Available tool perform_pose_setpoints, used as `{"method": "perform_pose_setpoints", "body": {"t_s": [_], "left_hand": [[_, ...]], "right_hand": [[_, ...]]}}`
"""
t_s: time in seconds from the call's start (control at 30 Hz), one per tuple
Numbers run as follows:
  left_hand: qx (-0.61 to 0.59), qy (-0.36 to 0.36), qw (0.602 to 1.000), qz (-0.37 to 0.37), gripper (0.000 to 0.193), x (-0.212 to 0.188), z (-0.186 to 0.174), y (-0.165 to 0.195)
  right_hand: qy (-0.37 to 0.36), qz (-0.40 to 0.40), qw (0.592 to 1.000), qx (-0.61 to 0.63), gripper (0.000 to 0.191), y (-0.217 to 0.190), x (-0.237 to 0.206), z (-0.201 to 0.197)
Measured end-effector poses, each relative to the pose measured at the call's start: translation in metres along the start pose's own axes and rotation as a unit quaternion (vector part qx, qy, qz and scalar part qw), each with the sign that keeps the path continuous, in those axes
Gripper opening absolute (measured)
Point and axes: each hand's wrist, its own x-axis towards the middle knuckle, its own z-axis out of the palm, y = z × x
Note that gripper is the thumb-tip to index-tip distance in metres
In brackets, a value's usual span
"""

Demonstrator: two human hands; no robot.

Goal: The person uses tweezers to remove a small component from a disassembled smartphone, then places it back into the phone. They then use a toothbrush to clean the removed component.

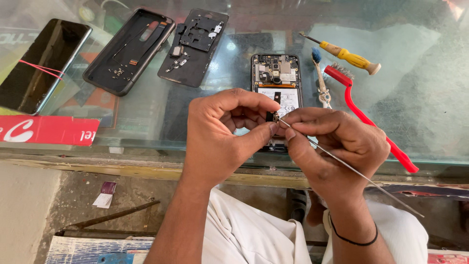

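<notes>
My left hand (222, 134) pinches a small dark phone part (271, 116) between thumb and fingers, held just above the glass counter's front edge. My right hand (332, 142) grips long thin metal tweezers (351, 168), their tip touching the small part. Behind my hands lies an opened phone (276, 73) with its circuit board and battery exposed; its lower end is hidden by my fingers.
On the glass counter (415, 112) lie a red-handled brush (364, 117), a yellow-handled screwdriver (349, 57), a blue-tipped tool (320, 80), a black back cover (129, 49), a black inner frame (194, 46) and a dark phone with a red band (41, 63). Below are white-clothed knees.
</notes>
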Motion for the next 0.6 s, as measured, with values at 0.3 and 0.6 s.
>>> {"method": "perform_pose_setpoints", "body": {"t_s": [0.3,0.6], "left_hand": [[-0.011,-0.002,1.0,-0.001,0.021,0.0003,0.0004,0.0004],[0.006,-0.005,1.0,-0.005,0.021,0.0,0.0009,0.0016]], "right_hand": [[-0.002,-0.006,1.0,-0.001,0.009,-0.0022,0.0026,0.0003],[-0.01,-0.019,1.0,-0.009,0.012,-0.0015,0.0025,-0.0005]]}}
